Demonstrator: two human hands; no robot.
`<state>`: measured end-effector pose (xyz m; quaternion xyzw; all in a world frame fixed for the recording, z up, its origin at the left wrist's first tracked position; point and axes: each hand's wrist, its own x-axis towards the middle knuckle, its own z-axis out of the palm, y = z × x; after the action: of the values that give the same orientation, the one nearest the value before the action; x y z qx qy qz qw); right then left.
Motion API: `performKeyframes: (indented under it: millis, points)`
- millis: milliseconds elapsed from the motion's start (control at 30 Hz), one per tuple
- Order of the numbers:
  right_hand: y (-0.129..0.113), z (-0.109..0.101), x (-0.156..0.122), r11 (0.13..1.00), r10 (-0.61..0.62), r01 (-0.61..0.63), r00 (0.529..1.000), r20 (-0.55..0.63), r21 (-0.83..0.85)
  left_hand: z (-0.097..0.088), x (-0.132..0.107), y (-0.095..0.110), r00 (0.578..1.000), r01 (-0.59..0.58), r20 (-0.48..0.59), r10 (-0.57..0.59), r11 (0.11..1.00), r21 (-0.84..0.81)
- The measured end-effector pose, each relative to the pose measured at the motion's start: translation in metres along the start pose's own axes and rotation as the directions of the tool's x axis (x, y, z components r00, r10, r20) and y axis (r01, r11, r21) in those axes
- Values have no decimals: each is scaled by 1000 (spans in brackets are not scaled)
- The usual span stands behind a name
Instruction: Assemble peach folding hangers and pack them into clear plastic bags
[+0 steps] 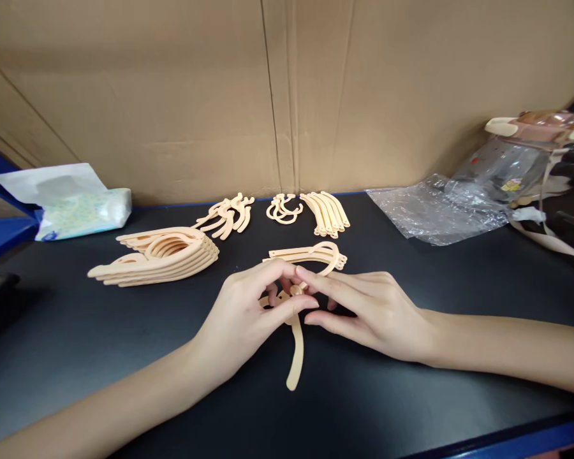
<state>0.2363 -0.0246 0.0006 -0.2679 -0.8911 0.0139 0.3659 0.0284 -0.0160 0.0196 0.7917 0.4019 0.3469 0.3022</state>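
Note:
Above the middle of the black table, my left hand (246, 309) is closed around the centre of a cream plastic hanger piece whose curved arm (295, 360) hangs down toward me. From the right, my right hand (380, 315) pinches the base of a cream hanger hook (335, 258) against that centre. The fingertips of both hands nearly meet there, and they partly hide the joint. Just behind my hands lie a few slim cream hanger bars (287, 254), partly covered by the hook and fingers.
Stacked folded hangers (162, 274) lie on the left. Toward the back are short curved hanger arms (227, 220), loose hooks (283, 213) and a row of bars (328, 213). A tissue pack (88, 213) stands back left; a clear plastic bag (435, 213) and a water bottle (511, 166), back right.

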Motion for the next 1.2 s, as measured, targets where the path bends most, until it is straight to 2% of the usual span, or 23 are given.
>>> performKeyframes:
  millis: [100, 267, 367, 500, 633, 800, 900, 1000, 1067, 1167, 1200]
  points:
    - [1, -1, 0, 992, 87, -91, 995, 47, 92, 0, 1, -2, 1000, 15, 20, -13, 996, -83]
    - [3, -2, -2, 983, 98, -106, 994, 57, 153, -3, 1, -1, 990, 42, 143, -18, 986, -164]
    - [4, -1, -2, 967, 162, -169, 985, 52, 191, -5, 0, 0, 979, 62, 204, -21, 979, -194]
    - [6, 2, -3, 963, 187, -200, 979, 83, 179, -6, 0, -3, 984, 48, 176, -18, 985, -167]
    - [6, 3, -4, 975, 140, -145, 989, 39, 171, -6, -1, -5, 994, -32, 98, 39, 997, -67]
    - [7, 2, -3, 982, 10, -24, 997, 71, 188, -5, -8, -3, 988, -100, 119, 95, 994, 37]
    - [8, 3, -3, 982, 18, -32, 997, 79, 185, -3, -9, -5, 983, -150, 117, 140, 986, 72]
    - [10, 3, -3, 984, 61, -76, 993, 99, 163, -8, -6, -10, 976, -206, 111, 188, 963, 175]
    - [11, 3, -3, 989, 59, -75, 991, 123, 126, -14, -2, -16, 965, -261, 82, 248, 911, 318]
    - [10, 2, -1, 998, 15, -25, 987, 157, 64, -27, 5, -30, 946, -295, 71, 316, 748, 595]
    - [10, 2, -1, 999, 3, -12, 986, 165, 52, -30, 8, -35, 945, -287, 67, 320, 716, 637]
